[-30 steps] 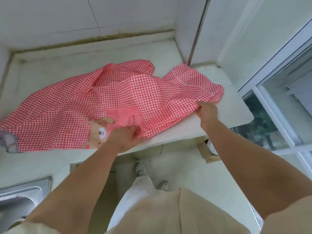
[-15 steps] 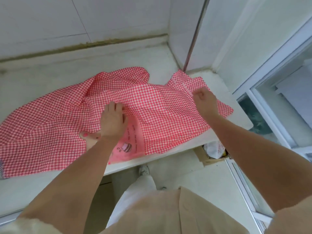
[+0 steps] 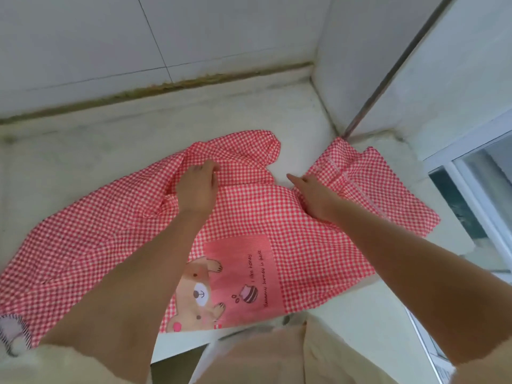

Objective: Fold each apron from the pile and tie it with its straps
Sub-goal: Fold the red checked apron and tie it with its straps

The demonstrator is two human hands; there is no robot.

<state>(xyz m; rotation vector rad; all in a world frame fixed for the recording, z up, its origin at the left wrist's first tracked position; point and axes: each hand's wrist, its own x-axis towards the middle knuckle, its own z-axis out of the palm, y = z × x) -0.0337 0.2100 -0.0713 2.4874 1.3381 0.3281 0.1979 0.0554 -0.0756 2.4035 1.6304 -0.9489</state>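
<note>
The apron (image 3: 304,217), red-and-white check, lies spread and rumpled across the white counter (image 3: 83,151). Its near edge, with the pink bear pocket (image 3: 238,281), hangs just over the counter's front edge. Its left end runs out of view, and its right flap reaches close to the counter's right edge beside the window (image 3: 471,189). Behind the cloth, bare counter stretches to the tiled wall (image 3: 83,51), and the flap's far corner comes up to the wall's jutting corner. The left hand (image 3: 198,187) has its fingers curled round a bunched fold at the far edge. The right hand (image 3: 315,195) rests on the cloth with the forefinger straight and the other fingers bent down; whether they pinch cloth cannot be told. What the pocket holds is hidden.
</note>
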